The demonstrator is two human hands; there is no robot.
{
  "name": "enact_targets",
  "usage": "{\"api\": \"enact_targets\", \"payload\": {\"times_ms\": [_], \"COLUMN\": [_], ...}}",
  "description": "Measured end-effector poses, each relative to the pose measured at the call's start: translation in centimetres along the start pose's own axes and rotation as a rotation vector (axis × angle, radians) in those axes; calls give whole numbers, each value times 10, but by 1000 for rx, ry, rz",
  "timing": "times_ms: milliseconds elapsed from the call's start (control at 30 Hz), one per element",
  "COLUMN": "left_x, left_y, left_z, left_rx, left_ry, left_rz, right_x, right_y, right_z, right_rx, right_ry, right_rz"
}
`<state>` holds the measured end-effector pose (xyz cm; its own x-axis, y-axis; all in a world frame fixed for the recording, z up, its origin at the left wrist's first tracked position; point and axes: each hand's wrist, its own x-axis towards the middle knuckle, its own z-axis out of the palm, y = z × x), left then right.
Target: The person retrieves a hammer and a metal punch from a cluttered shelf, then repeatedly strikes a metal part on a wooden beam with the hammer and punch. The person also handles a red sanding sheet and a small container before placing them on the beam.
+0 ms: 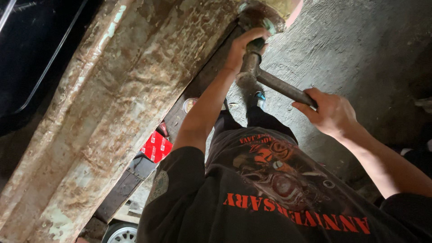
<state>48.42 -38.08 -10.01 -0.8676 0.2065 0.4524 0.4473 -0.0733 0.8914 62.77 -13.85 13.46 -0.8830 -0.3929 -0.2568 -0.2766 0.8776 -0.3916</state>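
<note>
Left hand [246, 45] wrapped around the upright metal tool [250, 67] at the rusty surface [112, 103] edge — right hand [330, 112] grips its side handle bar [283, 88], fingers closed.

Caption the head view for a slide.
Left hand grips a tool head by a rusty beam; right hand holds its handle.

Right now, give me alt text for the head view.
The left hand grips a dark metal tool at the edge of a rusty, peeling metal panel, while the right hand holds its long bar handle over a grey concrete floor.
</note>
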Motion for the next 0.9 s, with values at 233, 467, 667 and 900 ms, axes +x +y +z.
{"api": "enact_targets", "payload": {"times_ms": [233, 467, 667, 900], "left_x": [9, 3, 2, 8], "left_y": [7, 4, 4, -10], "left_z": [-2, 5, 5, 10], "left_rx": [14, 3, 22, 71], "left_ry": [21, 59, 55, 91], "left_rz": [29, 24, 23, 157], "right_x": [-6, 2, -7, 3], "right_y": [-23, -28, -23, -24], "right_z": [-11, -8, -11, -5], "right_rx": [-96, -30, 9, -32], "right_ry": [-139, -311, -150, -152], "right_rz": [67, 358, 185, 183]}}
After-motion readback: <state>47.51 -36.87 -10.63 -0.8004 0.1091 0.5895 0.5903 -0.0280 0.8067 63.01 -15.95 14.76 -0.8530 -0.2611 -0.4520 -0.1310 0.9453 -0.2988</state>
